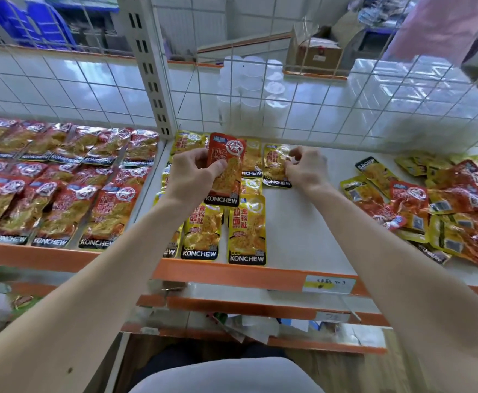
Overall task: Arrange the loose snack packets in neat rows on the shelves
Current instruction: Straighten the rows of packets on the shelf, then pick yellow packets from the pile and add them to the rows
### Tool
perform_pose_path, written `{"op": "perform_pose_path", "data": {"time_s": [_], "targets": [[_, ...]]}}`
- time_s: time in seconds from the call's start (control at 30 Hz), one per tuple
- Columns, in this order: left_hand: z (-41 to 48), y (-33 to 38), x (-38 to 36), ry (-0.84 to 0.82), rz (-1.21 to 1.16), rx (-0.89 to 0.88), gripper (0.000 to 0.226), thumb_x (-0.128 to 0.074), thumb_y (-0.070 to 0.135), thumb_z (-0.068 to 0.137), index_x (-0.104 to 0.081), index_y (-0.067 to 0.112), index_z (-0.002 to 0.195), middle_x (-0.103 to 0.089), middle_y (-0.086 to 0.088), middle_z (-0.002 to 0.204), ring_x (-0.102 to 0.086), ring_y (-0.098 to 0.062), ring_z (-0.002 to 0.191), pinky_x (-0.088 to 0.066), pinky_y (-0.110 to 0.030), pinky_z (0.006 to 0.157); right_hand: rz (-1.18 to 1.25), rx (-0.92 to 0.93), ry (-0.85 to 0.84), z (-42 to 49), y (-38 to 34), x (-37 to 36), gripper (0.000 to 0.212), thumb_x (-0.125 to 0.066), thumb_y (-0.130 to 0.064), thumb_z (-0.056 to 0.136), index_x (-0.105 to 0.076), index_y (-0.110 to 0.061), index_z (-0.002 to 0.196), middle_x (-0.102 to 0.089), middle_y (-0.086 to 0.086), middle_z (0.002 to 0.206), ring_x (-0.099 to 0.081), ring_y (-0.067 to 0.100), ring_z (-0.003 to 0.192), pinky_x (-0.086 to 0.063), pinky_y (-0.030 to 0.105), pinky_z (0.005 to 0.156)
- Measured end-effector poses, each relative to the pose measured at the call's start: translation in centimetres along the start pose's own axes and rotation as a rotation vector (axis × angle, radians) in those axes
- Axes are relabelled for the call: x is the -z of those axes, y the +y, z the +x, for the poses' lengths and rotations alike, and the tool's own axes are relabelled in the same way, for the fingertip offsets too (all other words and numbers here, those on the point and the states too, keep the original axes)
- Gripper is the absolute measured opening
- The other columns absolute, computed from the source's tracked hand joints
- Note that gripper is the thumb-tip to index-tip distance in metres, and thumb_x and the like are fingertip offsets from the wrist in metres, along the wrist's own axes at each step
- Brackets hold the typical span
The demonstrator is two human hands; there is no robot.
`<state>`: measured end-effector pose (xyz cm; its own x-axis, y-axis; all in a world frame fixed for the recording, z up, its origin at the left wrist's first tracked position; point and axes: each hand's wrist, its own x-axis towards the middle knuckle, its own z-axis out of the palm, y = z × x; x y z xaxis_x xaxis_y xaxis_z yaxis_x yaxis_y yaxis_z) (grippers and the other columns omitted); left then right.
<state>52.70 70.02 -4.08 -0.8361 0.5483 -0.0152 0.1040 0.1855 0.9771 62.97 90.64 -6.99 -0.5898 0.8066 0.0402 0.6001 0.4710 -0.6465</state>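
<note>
My left hand (194, 173) grips a red KONCHEW snack packet (226, 168) upright above the rows of yellow packets (246, 231) laid flat on the white shelf (303, 222). My right hand (307, 165) pinches the right edge of a yellow packet (274, 165) lying at the back of the shelf. A loose heap of red and yellow packets (448, 205) lies on the right side of the same shelf. Neat rows of red packets (62, 182) fill the shelf to the left.
A white slotted upright (150, 63) divides the two shelves, with a wire grid (345, 89) behind them. Clear plastic containers (249, 89) stand beyond the grid. The orange shelf edge (232, 275) carries a yellow price label (328, 283). Lower shelves show below.
</note>
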Motion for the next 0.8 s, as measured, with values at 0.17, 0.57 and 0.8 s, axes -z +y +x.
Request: {"op": "perform_pose_path", "data": {"time_s": [0.17,0.57,0.8], "targets": [[0.1,-0.2,0.6,-0.012,-0.048,-0.006,0.01,-0.075,0.019,0.089,-0.071,0.028,0.087,-0.076,0.0,0.091,-0.074,-0.022,0.088,-0.061,-0.042,0.08,-0.124,0.243,0.011,-2.7,0.4,-0.8,0.046,-0.064,-0.024,0.092,-0.057,-0.02,0.137,-0.049,0.005,0.141,-0.042,0.029,0.13,-0.034,0.039,0.103],[0.2,0.0,1.2,-0.015,-0.041,-0.003,0.011,-0.075,0.018,0.089,-0.071,0.028,0.087,-0.076,-0.001,0.093,-0.074,-0.021,0.088,-0.061,-0.043,0.082,-0.312,0.234,-0.174,-2.2,-0.1,-0.8,0.057,-0.059,-0.033,0.094,-0.041,-0.034,0.149,-0.029,-0.014,0.16,-0.026,0.013,0.147,-0.017,0.038,0.113],[-1.0,0.5,2.3,0.02,-0.076,0.039,0.006,-0.072,0.017,0.091,-0.072,0.022,0.091,-0.075,-0.006,0.096,-0.073,-0.023,0.09,-0.061,-0.041,0.082,-0.175,0.383,-0.099,-5.1,-2.7,1.0,0.051,-0.053,-0.025,0.098,-0.043,-0.03,0.148,-0.03,-0.009,0.16,-0.021,0.014,0.149,-0.012,0.04,0.113]]}}
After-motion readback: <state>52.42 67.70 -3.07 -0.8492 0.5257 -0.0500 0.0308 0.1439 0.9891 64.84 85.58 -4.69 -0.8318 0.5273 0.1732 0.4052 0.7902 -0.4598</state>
